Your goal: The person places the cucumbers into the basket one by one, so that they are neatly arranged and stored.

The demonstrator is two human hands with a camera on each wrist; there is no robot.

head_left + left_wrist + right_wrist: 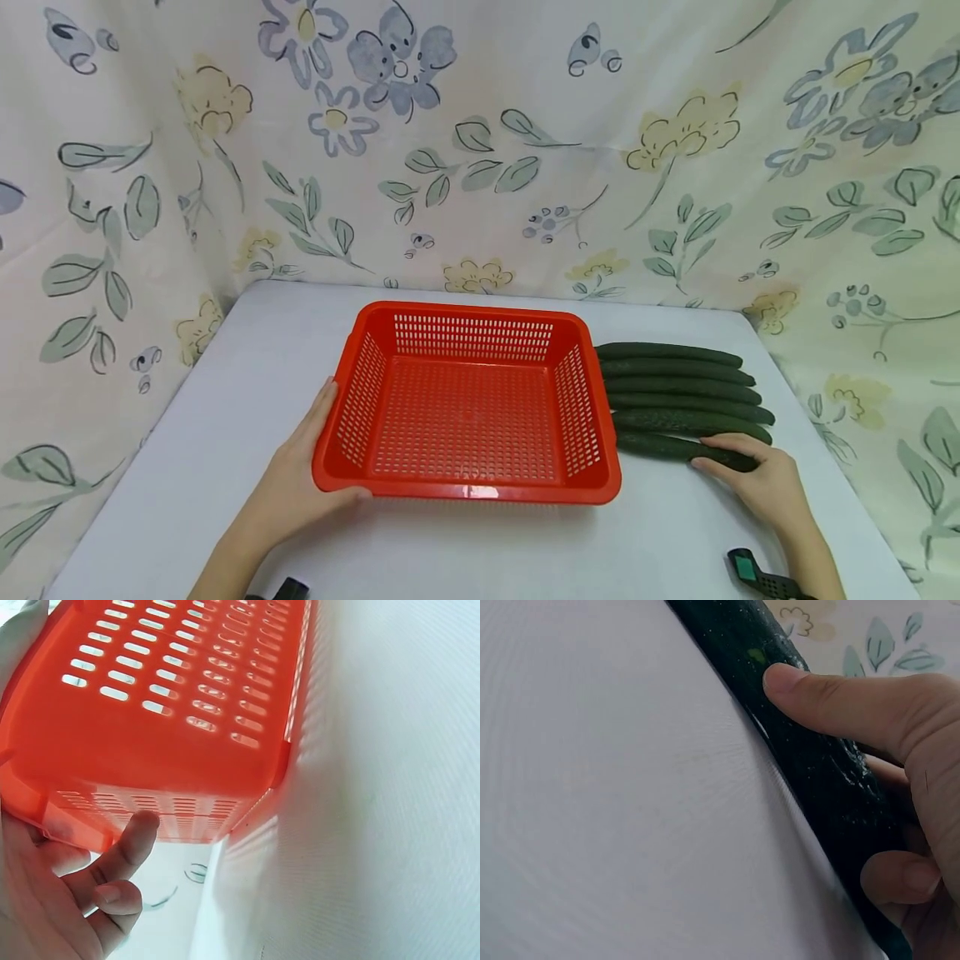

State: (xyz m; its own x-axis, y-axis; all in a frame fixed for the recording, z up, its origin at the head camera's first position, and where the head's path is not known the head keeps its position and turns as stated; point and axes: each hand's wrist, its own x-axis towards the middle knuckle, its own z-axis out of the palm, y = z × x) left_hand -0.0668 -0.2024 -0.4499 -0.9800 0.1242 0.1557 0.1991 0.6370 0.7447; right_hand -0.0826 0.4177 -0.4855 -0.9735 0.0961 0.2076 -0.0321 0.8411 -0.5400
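Observation:
A red plastic basket (pixel 468 492) with slotted walls stands in the middle of the table, nothing inside it. My left hand (pixel 300 483) grips its near left corner, thumb along the front rim and fingers on the left side. In the left wrist view, fingertips of that hand (pixel 45 892) curl below the rim, beside the basket's wall (pixel 150 750). On the right, my right hand (pixel 765 479) pinches the nearest dark green cucumber (pixel 652 445) close to its right end. The right wrist view shows that cucumber (pixel 832 802) between the thumb and fingers.
Several more cucumbers (pixel 678 386) lie side by side behind the held one, their left ends partly hidden by the basket. White cloth covers the table (pixel 525 550). A floral curtain (pixel 480 167) hangs behind and at both sides. Dark bands (pixel 765 579) circle the wrists.

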